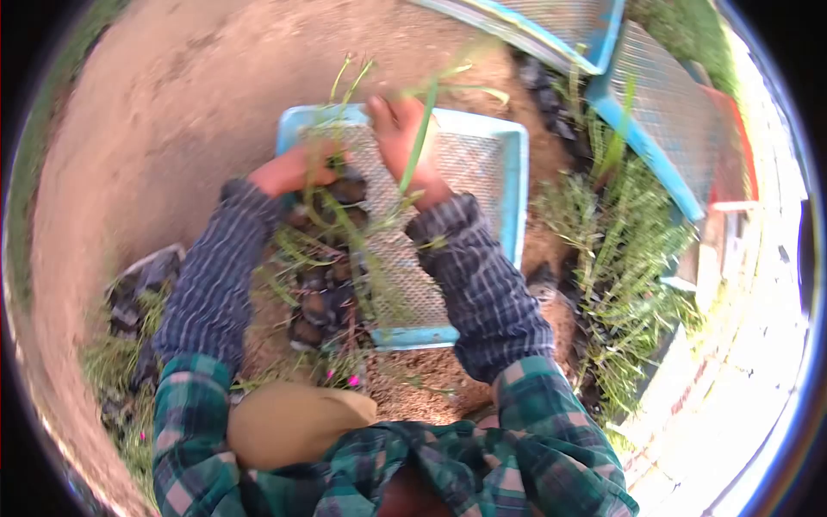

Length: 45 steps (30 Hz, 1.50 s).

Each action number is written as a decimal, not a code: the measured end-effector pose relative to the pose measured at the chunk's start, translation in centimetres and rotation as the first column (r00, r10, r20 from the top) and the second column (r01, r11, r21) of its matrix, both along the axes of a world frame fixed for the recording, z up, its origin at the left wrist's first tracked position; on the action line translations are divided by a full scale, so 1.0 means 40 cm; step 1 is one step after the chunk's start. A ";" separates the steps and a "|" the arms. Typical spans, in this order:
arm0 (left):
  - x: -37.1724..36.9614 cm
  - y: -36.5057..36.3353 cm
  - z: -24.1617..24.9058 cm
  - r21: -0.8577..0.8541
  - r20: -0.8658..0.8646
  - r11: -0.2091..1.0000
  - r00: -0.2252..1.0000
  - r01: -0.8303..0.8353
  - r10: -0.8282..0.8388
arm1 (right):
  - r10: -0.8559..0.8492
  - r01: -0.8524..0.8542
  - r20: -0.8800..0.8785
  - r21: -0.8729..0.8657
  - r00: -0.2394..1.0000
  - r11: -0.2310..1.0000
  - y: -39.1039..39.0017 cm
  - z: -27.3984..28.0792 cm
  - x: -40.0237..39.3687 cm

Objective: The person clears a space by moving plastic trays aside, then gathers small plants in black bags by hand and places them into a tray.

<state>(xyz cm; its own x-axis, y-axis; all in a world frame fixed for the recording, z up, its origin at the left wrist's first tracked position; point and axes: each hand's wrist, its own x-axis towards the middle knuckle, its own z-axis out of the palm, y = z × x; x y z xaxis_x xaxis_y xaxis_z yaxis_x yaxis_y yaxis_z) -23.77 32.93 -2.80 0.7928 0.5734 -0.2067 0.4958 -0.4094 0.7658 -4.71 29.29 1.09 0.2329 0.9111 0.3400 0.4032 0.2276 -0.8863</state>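
My left hand [301, 166] reaches over the left side of a light blue mesh-bottomed tray [514, 198]. Its fingers are closed among thin green stems, right by a small black bag of soil [349, 187] that holds a plant. Several more bagged plants [314, 297] stand in a row along the tray's left side, their leaves [349, 233] trailing over the mesh. My right hand [403, 138], smeared by motion, is closed near the tray's far edge. Long green blades [420, 138] stick out beside it and seem to be in its grip; the fingers partly hide them.
More blue trays [646, 146] lie at the upper right. Dense bagged plants [616, 284] line the right side, and others [129, 345] stand at the lower left. Bare soil [172, 103] stretches across the upper left. My tan-clothed knee [293, 422] is close below the tray.
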 end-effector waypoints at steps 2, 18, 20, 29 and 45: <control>-0.012 0.002 -0.001 0.069 0.088 0.996 0.994 0.059 -0.065 | -0.158 0.158 0.219 0.019 0.963 0.987 0.086 0.090 -0.001; -0.018 -0.055 0.023 0.091 -0.056 0.981 0.983 -0.169 0.175 | -0.184 0.594 0.777 -0.282 0.602 0.754 0.172 -0.085 0.623; -0.023 -0.052 0.010 0.124 -0.041 0.983 0.989 -0.138 0.144 | -0.075 0.544 0.735 -0.425 0.674 0.723 0.224 -0.090 0.671; -0.026 -0.045 0.002 -0.045 0.032 0.981 0.981 -0.188 0.190 | -0.108 0.411 0.844 -0.140 0.525 0.901 0.196 -0.208 0.685; -0.029 -0.035 0.024 -0.048 0.001 0.991 0.992 -0.126 0.126 | 0.102 0.107 0.638 -0.281 0.763 0.954 0.041 0.145 0.521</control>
